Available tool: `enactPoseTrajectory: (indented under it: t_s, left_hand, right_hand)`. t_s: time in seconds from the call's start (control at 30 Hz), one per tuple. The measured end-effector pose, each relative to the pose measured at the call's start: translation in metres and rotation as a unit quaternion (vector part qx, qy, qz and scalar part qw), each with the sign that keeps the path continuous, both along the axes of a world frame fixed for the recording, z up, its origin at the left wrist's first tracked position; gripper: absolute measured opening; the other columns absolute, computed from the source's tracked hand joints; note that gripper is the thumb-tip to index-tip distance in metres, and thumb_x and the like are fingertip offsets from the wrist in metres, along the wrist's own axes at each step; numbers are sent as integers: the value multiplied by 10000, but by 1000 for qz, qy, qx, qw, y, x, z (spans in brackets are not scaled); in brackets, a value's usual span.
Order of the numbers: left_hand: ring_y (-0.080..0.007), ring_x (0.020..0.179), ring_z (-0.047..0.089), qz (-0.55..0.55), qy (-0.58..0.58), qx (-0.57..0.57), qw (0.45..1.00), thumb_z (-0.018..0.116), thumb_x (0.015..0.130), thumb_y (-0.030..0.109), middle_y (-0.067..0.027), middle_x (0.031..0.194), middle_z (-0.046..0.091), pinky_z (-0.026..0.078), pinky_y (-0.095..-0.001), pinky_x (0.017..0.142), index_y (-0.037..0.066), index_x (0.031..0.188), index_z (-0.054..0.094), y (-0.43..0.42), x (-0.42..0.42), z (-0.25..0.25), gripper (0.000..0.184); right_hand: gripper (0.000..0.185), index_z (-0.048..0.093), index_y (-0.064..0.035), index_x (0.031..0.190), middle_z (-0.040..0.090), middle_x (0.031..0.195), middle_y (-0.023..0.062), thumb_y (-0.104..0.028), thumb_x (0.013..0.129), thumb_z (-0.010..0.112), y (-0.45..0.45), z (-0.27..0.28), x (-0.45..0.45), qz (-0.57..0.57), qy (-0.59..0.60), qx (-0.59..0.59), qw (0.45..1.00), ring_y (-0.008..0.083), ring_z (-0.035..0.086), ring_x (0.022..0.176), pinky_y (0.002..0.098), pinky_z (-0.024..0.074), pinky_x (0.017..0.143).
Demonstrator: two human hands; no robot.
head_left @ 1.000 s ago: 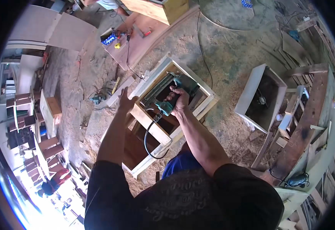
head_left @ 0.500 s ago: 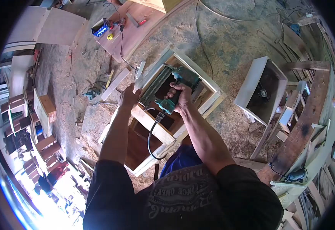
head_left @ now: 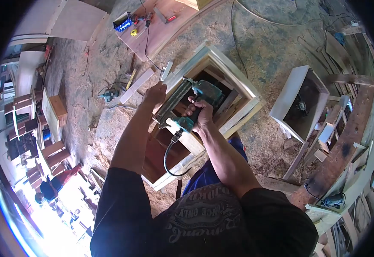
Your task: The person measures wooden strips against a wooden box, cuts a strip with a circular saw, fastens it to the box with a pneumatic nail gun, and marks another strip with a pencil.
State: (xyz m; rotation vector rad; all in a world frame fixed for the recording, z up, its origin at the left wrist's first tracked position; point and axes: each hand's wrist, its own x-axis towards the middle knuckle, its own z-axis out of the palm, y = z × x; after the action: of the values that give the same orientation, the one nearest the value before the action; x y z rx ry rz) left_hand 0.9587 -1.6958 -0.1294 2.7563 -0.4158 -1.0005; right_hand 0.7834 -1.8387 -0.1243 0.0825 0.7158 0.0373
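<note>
A pale wooden frame cabinet [head_left: 232, 70] with a crossbar and open compartments stands in front of me. My right hand [head_left: 200, 113] is wrapped round the handle of a green nail gun [head_left: 208, 92], which lies over the upper compartment. A black air hose [head_left: 166, 156] curves down from its lower end. My left hand [head_left: 155, 95] is at the cabinet's left edge, its fingers bent in; a small pale wood strip [head_left: 167, 70] is just beyond it. Whether those fingers grip the edge is hidden.
An open white-sided box [head_left: 292, 100] stands at the right beside a heavy beam [head_left: 358, 115]. Another low table [head_left: 144, 40] holds tools and a yellow tape measure [head_left: 134, 32]. A circular saw [head_left: 110, 95] and a plank [head_left: 137, 85] lie on the floor at left.
The nail gun sits lower and further left against the cabinet, near the crossbar. My left hand has moved along the left edge, away from me. The view has shifted.
</note>
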Motion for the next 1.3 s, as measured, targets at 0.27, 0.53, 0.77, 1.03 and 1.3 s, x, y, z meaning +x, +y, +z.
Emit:
enactPoseTrajectory:
  t_s: [0.27, 0.53, 0.77, 1.03, 1.3]
  left_hand:
    - [-381, 1232, 449, 79, 62, -11, 995, 296, 901, 590, -226, 1296, 495, 331, -431, 1043, 117, 1315, 492, -13, -2, 30, 658]
    - [-364, 1307, 366, 130, 78, 11, 988, 167, 873, 690, -278, 1334, 438, 258, -415, 1082, -43, 1246, 515, -7, 5, 28, 893]
    - [-373, 1300, 371, 141, 87, 2, 986, 174, 877, 675, -291, 1327, 436, 261, -431, 1078, -52, 1232, 519, -9, -3, 31, 879]
    - [-304, 1271, 428, 208, 89, -102, 969, 290, 904, 627, -217, 1333, 479, 277, -383, 1073, 6, 1280, 508, 29, 18, -41, 758]
    - [-339, 1228, 461, 194, 59, -200, 959, 304, 916, 550, -227, 1280, 521, 317, -401, 1032, 106, 1267, 535, 38, 13, -55, 611]
  right_hand:
    - [241, 552, -44, 925, 438, 572, 8, -132, 704, 518, 4, -2, 1, 4, 17, -17, 1000, 162, 459, 482, 386, 465, 590]
    - [280, 551, -35, 980, 439, 581, 17, -134, 722, 504, 31, 5, -19, 27, 20, -20, 999, 166, 470, 496, 403, 478, 586]
    - [242, 526, -60, 946, 423, 595, 18, -111, 710, 506, 49, 14, -11, 27, 35, 2, 999, 170, 456, 500, 366, 458, 552]
    - [291, 540, -20, 1013, 428, 605, 29, -137, 748, 533, 22, 19, -14, 121, 22, -146, 982, 175, 475, 520, 380, 458, 568]
    - [71, 578, -14, 810, 494, 558, 43, -69, 777, 610, 23, 59, 7, 194, 56, -361, 910, 152, 465, 418, 311, 430, 431]
